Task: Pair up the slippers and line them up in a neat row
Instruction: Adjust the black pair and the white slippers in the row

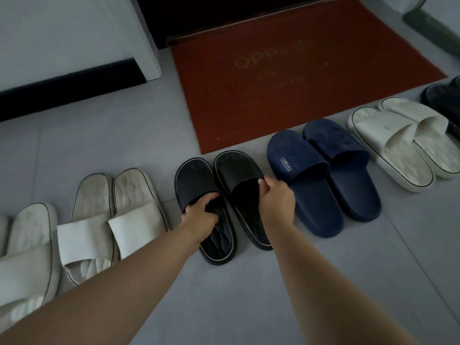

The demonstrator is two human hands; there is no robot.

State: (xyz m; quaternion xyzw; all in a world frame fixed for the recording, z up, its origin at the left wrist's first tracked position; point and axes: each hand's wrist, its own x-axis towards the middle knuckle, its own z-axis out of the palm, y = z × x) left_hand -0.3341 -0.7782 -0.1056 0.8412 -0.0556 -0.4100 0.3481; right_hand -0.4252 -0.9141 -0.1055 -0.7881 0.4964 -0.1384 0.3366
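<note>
The black slippers (195,181) lie side by side mid-row on the floor (224,300). The left hand (201,216) grips one strap; the right hand (276,195) pinches the other. Uneven pulling may skew the pair into the navy slippers (308,175).

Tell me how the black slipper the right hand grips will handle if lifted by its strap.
Probably light: the right hand pinches the black slipper by the strap edge alone. The moulded sole looks stiff, so it should hang heel-down rather than flop. Flat-soled on the floor, it seems unlikely to tip or roll if pushed.
</note>
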